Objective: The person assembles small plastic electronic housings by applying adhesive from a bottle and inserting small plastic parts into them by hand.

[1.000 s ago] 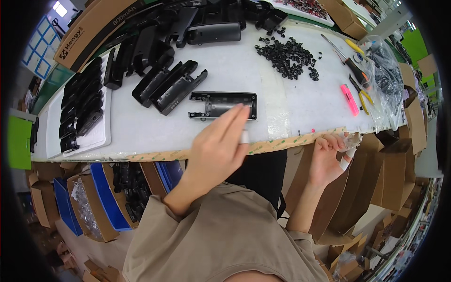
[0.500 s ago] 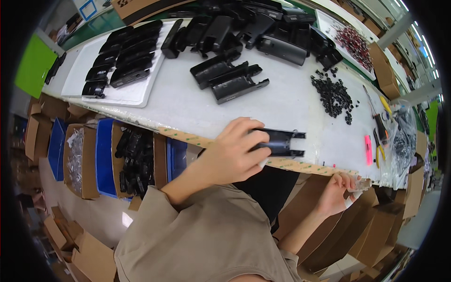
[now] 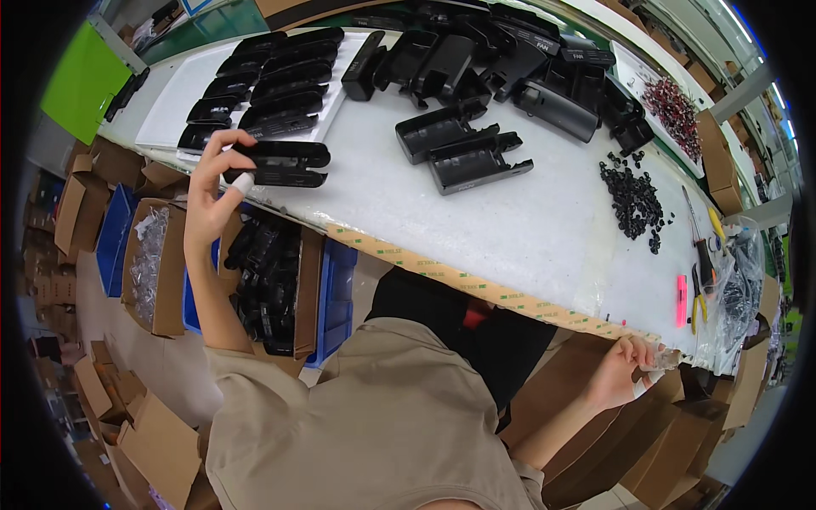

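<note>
At the left end of the desk [image 3: 510, 229], a black plastic casing [image 3: 280, 163] is held up.
Left hand [image 3: 212, 200] grips the casing by its end, fingers curled around it, beside a white tray of black casings [image 3: 255, 85] laid in rows. Right hand [image 3: 629, 374] hangs below the desk edge, pinching something small and clear.

Your worktop [image 3: 527, 229] carries a tray [image 3: 183, 102] of housings far left, loose housings [image 3: 463, 153] centre, small clips [image 3: 633, 200] right.
</note>
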{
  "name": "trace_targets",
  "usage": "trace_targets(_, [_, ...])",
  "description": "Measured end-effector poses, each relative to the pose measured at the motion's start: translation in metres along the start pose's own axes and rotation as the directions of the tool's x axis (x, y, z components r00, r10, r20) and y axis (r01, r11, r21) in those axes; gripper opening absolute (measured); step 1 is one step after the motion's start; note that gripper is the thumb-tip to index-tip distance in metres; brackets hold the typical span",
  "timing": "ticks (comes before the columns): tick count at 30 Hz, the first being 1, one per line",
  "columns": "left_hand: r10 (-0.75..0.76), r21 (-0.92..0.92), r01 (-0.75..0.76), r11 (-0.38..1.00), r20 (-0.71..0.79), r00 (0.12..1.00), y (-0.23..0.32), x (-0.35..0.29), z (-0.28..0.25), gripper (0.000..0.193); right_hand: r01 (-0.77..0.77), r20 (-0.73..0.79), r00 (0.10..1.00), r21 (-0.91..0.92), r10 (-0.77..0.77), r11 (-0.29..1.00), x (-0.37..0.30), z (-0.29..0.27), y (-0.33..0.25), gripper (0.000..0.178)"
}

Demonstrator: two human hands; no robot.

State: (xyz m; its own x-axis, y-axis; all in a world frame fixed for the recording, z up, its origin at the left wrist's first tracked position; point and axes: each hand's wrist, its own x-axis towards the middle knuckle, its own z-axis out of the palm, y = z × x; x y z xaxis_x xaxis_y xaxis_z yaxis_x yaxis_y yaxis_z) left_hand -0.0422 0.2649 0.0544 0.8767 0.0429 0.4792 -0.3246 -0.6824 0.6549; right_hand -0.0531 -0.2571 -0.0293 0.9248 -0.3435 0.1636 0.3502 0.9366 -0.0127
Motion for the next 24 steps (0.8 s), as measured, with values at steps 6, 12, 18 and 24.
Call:
trace_targets(6, [0.014, 0.447, 0.032, 0.894, -0.101, 0.995, -0.02, 0.004, -0.007, 0.02, 0.002, -0.015, 1.0, -0.003, -0.002, 1.0, -0.003, -0.003, 0.0, 0.036])
trace_targets(12, [0.118, 0.559, 0.056, 0.827, -0.27, 0.956, 0.006, 0.004, 0.018, 0.029, -0.009, -0.03, 1.0, 0.026, 0.009, 1.0, -0.004, 0.001, 0.002, 0.03])
trace_targets(18, [0.385, 0.389, -0.379, 0.84, 0.066, 0.921, 0.067, 0.012, 0.125, 0.04, -0.007, -0.057, 0.998, 0.035, 0.009, 0.999, -0.004, 0.005, 0.004, 0.027])
trace_targets(24, [0.299, 0.303, -0.333, 0.893, 0.154, 0.942, 0.083, 0.041, 0.173, 0.034, -0.018, -0.031, 0.999, 0.023, 0.019, 1.0, -0.004, 0.006, 0.003, 0.041])
